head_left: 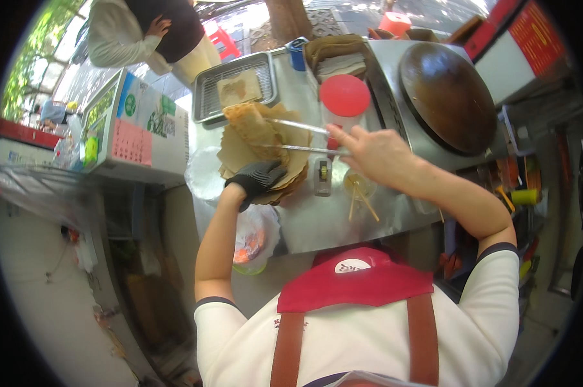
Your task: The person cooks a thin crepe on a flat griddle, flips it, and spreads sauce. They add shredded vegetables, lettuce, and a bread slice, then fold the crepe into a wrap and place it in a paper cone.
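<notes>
My right hand point(383, 158) is closed around a pair of metal tongs point(298, 125). The tongs' far ends reach left to a folded, golden-brown pancake point(247, 122). Beneath and around that pancake are several layers of brown paper point(235, 156) with uneven edges. My left hand point(259, 182), in a dark knitted glove, grips the near part of the paper, its fingers pointing right. Whether the pancake is inside a paper pocket or only lies on top, I cannot tell.
A wire-racked metal tray point(270, 84) holds a flat brown piece. Around the steel counter point(291, 232) stand a red-lidded tub point(345, 95), a blue can point(296, 54), a cup with wooden sticks point(359, 185) and a round dark griddle point(447, 97). A person point(127, 35) stands beyond.
</notes>
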The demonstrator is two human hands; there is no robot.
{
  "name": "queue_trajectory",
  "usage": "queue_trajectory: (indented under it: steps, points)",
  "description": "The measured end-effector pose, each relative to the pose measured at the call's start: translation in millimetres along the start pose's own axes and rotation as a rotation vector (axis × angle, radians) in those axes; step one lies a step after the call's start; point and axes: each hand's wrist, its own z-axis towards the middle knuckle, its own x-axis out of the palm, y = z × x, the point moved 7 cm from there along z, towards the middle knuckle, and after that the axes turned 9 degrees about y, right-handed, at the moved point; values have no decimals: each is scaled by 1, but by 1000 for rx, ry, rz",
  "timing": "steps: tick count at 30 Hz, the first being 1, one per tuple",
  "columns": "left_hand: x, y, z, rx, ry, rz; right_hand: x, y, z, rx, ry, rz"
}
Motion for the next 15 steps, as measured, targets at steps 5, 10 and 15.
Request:
queue_trajectory:
  steps: [5,10,15]
  points:
    - [-14,-25,-30,76,-192,-20,26,-6,-40,47,-93,175]
    - [-2,-47,-65,191,-562,-146,53,-9,-130,125,-309,121]
    - [75,-183,-58,251,-576,-464,166,-114,-382,771,-1162,671]
